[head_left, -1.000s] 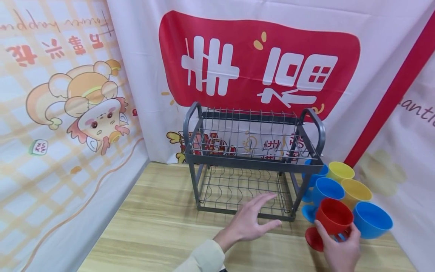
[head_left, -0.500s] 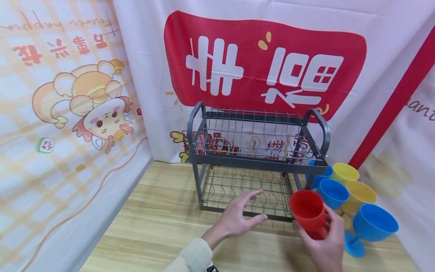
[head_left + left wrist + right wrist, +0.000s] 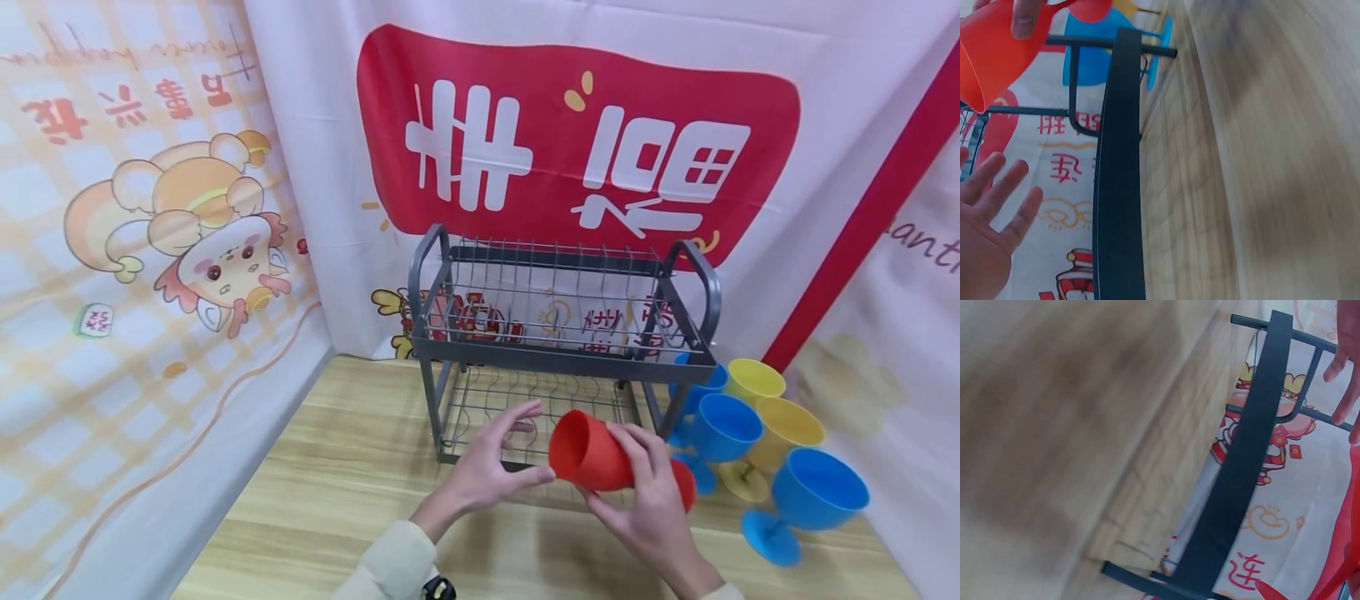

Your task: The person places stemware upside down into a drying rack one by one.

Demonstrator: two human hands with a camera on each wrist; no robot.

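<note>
A red plastic goblet (image 3: 596, 454) lies tilted onto its side in the air, its mouth turned left and its foot to the right. My right hand (image 3: 651, 510) grips it round the bowl. Close to the rim, my left hand (image 3: 483, 467) has its fingers spread and holds nothing. In the left wrist view the goblet (image 3: 1007, 44) is above the spread fingers (image 3: 999, 197) of that hand. Both hands are in front of a dark grey two-tier dish rack (image 3: 562, 360), overlapping its lower tier in the head view.
Right of the rack stand several goblets: a blue one (image 3: 821, 492) nearest, another blue one (image 3: 725, 429), a deep yellow one (image 3: 787, 425) and a light yellow one (image 3: 756, 382). One more blue goblet (image 3: 701, 390) is partly behind the rack. Printed cloths (image 3: 300, 125) hang behind the wooden table (image 3: 300, 500).
My right hand has lifted the red goblet from the group, carried it left and tipped it onto its side. My left hand has shifted somewhat left, its fingers still spread.
</note>
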